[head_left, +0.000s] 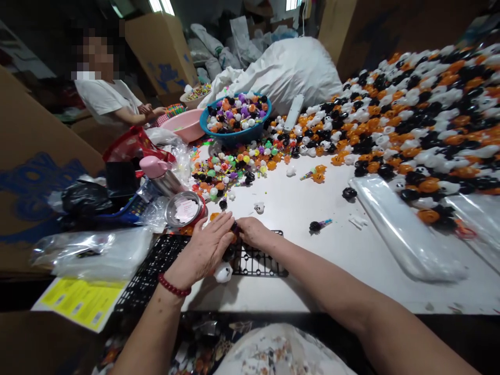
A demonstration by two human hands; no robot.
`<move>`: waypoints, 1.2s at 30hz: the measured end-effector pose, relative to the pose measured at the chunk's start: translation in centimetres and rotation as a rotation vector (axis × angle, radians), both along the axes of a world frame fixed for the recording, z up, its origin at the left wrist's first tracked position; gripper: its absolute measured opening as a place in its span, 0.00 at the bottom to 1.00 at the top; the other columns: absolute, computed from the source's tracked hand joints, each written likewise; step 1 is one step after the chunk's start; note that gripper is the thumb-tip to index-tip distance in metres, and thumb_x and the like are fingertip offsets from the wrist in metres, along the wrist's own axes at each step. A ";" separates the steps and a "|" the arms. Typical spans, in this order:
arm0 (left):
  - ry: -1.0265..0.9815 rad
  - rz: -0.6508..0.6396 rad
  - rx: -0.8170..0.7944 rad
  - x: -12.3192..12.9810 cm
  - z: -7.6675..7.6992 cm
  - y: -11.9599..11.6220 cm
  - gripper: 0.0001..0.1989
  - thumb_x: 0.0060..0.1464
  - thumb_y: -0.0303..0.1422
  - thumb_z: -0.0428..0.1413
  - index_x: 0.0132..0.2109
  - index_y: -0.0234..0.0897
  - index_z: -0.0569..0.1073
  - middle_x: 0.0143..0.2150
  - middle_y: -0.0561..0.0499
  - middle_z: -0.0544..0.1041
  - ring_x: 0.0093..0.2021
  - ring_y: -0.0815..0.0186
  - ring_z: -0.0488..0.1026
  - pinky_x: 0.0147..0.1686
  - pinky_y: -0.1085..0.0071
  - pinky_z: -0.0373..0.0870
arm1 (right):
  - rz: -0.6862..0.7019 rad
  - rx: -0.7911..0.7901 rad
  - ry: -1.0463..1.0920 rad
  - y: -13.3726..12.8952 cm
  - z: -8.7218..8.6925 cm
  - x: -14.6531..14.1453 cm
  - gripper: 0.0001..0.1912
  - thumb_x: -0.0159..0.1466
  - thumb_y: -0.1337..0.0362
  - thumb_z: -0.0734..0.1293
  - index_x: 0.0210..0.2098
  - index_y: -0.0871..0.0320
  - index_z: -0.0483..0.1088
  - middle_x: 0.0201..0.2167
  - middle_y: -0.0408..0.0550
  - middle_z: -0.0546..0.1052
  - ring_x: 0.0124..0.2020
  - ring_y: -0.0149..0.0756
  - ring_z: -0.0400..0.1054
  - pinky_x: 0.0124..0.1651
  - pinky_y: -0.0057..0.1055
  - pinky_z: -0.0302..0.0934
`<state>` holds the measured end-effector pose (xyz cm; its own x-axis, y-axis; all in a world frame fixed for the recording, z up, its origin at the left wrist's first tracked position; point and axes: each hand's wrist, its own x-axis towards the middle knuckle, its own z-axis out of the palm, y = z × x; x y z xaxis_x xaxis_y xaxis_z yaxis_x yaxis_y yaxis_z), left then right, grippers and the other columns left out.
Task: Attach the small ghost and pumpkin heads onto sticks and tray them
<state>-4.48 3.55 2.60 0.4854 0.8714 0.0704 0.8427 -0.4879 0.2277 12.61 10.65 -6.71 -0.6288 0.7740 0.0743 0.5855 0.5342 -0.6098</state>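
Note:
My left hand (207, 245), with a dark red bead bracelet (174, 286) at the wrist, lies with fingers stretched out over small toy figures at a black plastic grid tray (261, 260). A white ghost figure (223, 272) shows just below its palm, with a dark figure (228, 253) partly hidden above that. At the tray's far edge, my right hand (255, 232) has its fingers closed around something mostly hidden; a small dark piece (235, 227) shows between the two hands. Beyond them a white ghost head (259, 207) lies on the white table (285, 198).
A heap of orange, black and white figures (390, 120) covers the right side. Clear plastic bags (406, 229) lie before it. A blue basin (234, 136), a pink basin (185, 125) and a pink-lidded flask (164, 177) stand left. Another person (111, 104) works at the far left.

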 end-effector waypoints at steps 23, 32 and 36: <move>-1.970 0.735 -0.397 0.9 -7.2 -5.3 0.31 0.62 0.58 0.43 0.62 0.46 0.70 0.69 0.48 0.64 0.68 0.59 0.63 0.67 0.60 0.59 | -0.464 -0.712 0.769 -12.1 1.1 -2.1 0.51 0.65 0.31 0.49 0.73 0.62 0.40 0.74 0.50 0.41 0.75 0.39 0.32 0.74 0.40 0.29; -1.870 0.784 -0.474 -0.1 -8.8 -2.1 0.28 0.61 0.57 0.45 0.53 0.45 0.76 0.50 0.49 0.81 0.52 0.60 0.77 0.53 0.63 0.74 | -0.483 -0.730 0.702 -8.6 0.9 -5.8 0.49 0.67 0.34 0.47 0.73 0.66 0.41 0.74 0.56 0.41 0.75 0.42 0.31 0.75 0.43 0.29; -1.603 0.815 -0.124 -1.6 -9.9 -1.7 0.35 0.61 0.61 0.36 0.57 0.46 0.72 0.54 0.49 0.79 0.53 0.59 0.76 0.49 0.63 0.76 | -0.457 -0.639 0.659 -7.2 1.5 -6.7 0.42 0.68 0.36 0.50 0.68 0.60 0.54 0.69 0.57 0.58 0.71 0.46 0.48 0.72 0.47 0.43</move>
<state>-6.11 1.90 -7.30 -0.4905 0.8671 -0.0862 -0.2164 -0.0254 0.9760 5.87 3.43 -5.19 -0.2476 0.9454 -0.2119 0.0969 -0.1935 -0.9763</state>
